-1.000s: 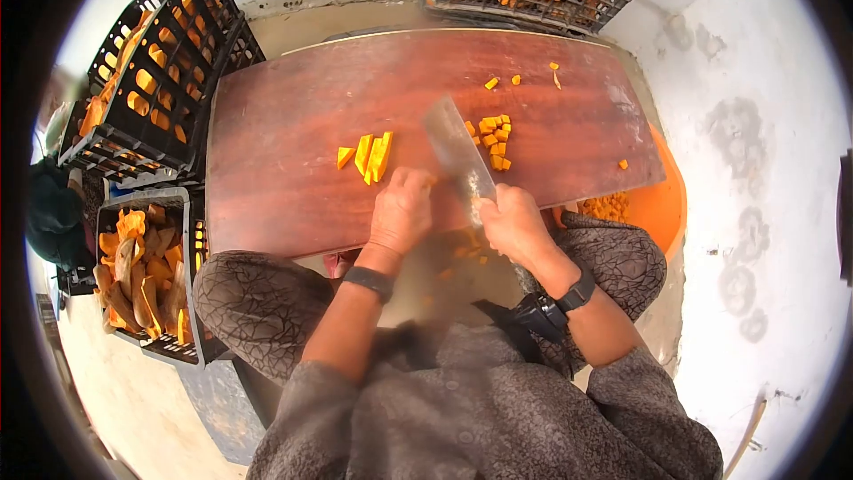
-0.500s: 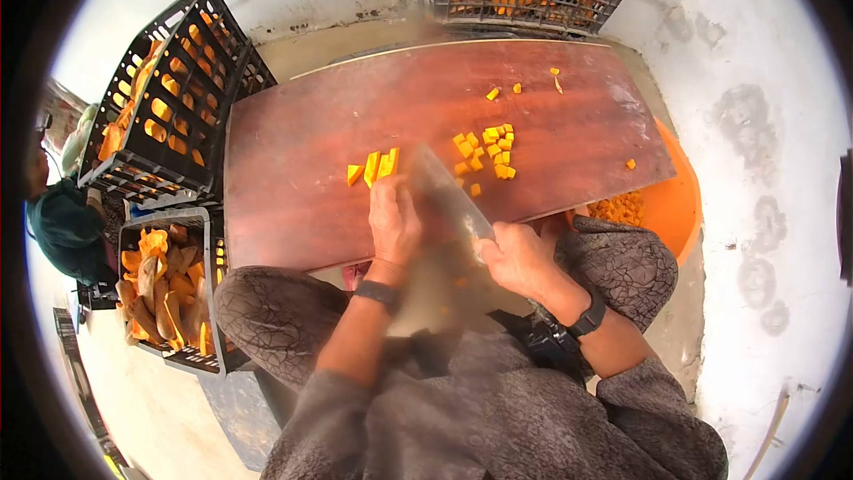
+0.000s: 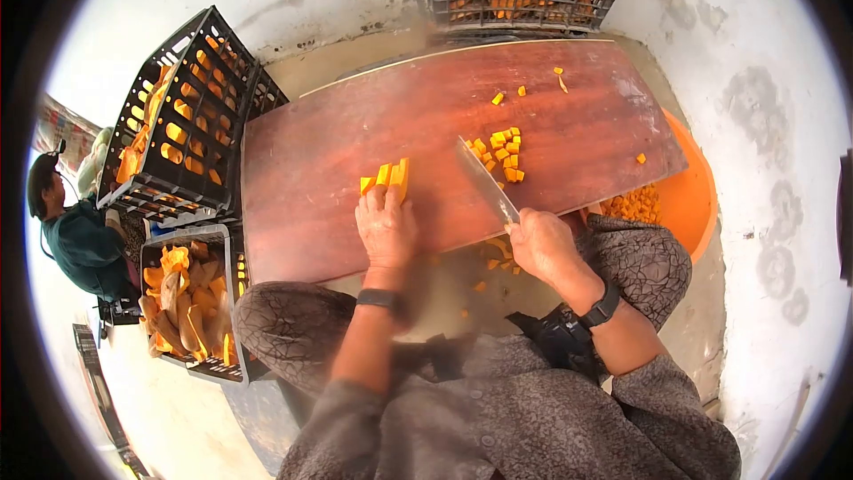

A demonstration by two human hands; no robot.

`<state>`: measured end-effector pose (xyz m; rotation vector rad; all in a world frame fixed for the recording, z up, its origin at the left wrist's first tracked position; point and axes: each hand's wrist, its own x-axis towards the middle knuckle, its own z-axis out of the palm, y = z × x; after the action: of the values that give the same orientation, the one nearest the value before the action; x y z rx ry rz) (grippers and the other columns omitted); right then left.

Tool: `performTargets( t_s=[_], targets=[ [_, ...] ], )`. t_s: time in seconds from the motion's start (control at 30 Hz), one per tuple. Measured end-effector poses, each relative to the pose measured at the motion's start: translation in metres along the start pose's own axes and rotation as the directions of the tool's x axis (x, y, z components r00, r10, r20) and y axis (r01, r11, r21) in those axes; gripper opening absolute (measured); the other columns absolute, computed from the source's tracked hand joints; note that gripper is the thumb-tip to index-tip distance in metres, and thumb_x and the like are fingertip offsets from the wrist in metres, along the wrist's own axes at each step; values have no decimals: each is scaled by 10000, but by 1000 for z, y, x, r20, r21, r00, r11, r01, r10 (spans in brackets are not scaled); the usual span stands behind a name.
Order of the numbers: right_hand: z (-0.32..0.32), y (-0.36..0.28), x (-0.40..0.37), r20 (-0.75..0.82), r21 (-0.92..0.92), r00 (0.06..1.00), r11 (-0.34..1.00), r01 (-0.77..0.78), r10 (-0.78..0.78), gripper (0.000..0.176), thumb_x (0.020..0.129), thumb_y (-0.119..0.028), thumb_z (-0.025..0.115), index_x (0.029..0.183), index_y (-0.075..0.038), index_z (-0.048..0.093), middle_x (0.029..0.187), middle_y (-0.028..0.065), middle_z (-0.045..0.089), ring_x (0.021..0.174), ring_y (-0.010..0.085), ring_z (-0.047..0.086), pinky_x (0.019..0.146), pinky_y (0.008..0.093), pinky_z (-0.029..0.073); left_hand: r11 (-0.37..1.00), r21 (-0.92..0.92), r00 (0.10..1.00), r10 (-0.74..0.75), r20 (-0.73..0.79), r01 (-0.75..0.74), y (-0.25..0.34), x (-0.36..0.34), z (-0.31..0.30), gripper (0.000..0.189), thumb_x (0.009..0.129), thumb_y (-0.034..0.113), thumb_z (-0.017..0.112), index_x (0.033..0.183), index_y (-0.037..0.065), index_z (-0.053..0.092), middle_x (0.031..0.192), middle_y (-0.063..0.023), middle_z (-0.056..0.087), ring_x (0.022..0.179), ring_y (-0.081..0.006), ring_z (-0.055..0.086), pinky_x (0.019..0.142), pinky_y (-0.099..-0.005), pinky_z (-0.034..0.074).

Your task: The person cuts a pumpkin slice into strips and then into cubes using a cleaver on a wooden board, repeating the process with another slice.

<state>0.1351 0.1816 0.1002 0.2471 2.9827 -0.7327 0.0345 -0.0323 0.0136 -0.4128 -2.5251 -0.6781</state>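
head view: left hand point(image 3: 386, 224) rests open, fingertips pressed on the orange strips point(image 3: 387, 177) near the middle of the wooden board point(image 3: 311, 169), while the right hand point(image 3: 544, 244) is clenched around the cleaver point(image 3: 485, 180) handle, blade edge down on the board between strips and the diced cubes point(image 3: 500, 149) at 1 o'clock. black crates point(image 3: 182, 124) of orange pieces sit at 9 and 12 o'clock, orange basin point(image 3: 693, 204) at 3 o'clock under the board edge.

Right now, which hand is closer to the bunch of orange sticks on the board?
Left. The left hand touches the orange sticks with its fingertips; the right hand is apart, off to their right, gripping the knife.
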Motion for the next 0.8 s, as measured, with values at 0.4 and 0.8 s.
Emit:
performTargets(
  t_s=[0.4, 0.8],
  targets=[
    [2, -2, 0, -18, 15, 999, 1000, 27, -27, 197, 841, -182, 601, 712, -33, 589, 703, 201, 626, 736, 403, 618, 668, 486, 475, 964, 89, 968, 249, 27, -251, 2, -2, 0, 313, 771, 73, 594, 1084, 59, 604, 1046, -105, 595, 906, -299, 562, 772, -439, 428],
    [0, -4, 0, 11, 2, 1000, 1000, 14, -14, 201, 862, -189, 578, 762, -18, 611, 727, 228, 634, 753, 424, 620, 687, 501, 477, 997, 52, 998, 54, -35, -52, -4, 4, 1, 154, 796, 99, 620, 944, 60, 611, 1132, -126, 566, 996, -339, 548, 827, -460, 421]
  ],
)
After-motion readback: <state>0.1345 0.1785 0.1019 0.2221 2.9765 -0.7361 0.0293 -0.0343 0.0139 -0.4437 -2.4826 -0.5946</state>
